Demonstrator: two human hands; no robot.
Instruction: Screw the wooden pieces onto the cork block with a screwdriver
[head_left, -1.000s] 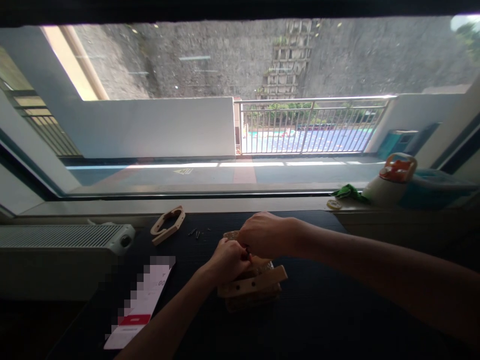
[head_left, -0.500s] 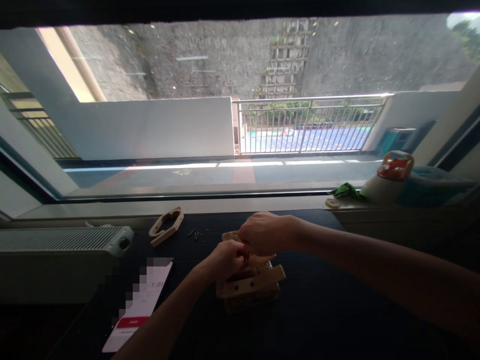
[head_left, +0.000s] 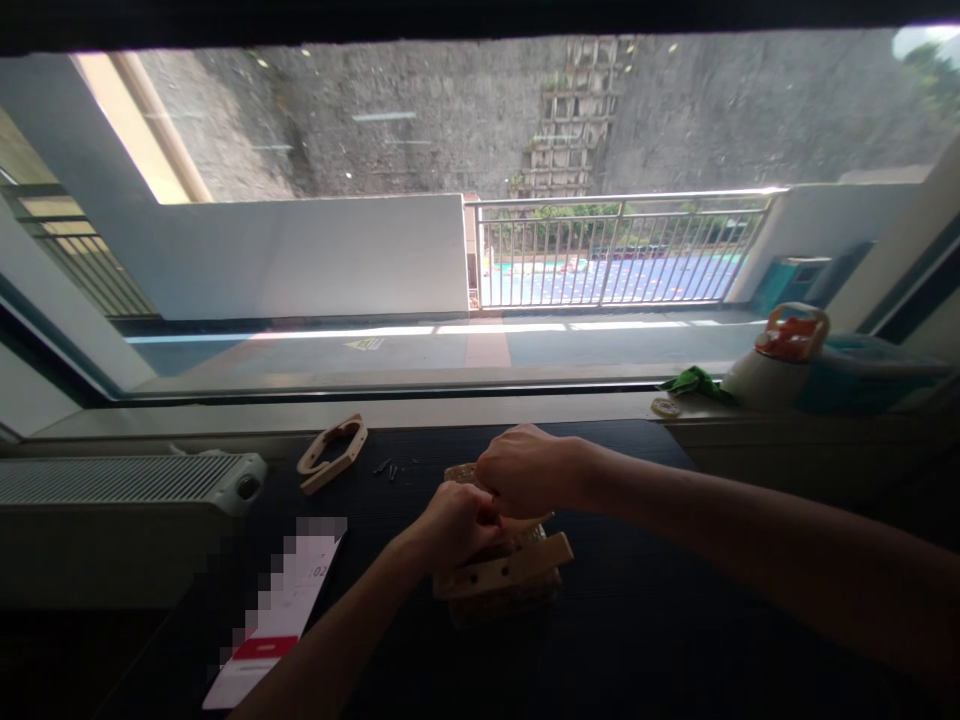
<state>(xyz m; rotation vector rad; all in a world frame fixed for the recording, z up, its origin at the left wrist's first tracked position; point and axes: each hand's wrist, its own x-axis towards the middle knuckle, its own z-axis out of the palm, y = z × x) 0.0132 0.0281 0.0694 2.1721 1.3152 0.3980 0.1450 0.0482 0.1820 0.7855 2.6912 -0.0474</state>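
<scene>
A light wooden assembly [head_left: 504, 570] of laser-cut pieces lies on the black table [head_left: 637, 640] in front of me. My left hand [head_left: 450, 522] is closed over its top left part, holding it. My right hand [head_left: 525, 470] is curled into a fist just above it, pinching something small that I cannot make out; the two hands touch. A few small dark screws [head_left: 390, 467] lie on the table behind the hands.
A separate curved wooden frame piece [head_left: 332, 452] lies at the back left. A phone [head_left: 276, 618] with a lit screen lies at the front left, beside a white radiator [head_left: 127, 478]. On the sill at right stand a white-and-orange bottle [head_left: 776, 355] and a green cloth [head_left: 694, 381].
Both hands stay on the wooden assembly with only slight shifts. The reddish bit seen between the fingers earlier is now covered by them.
</scene>
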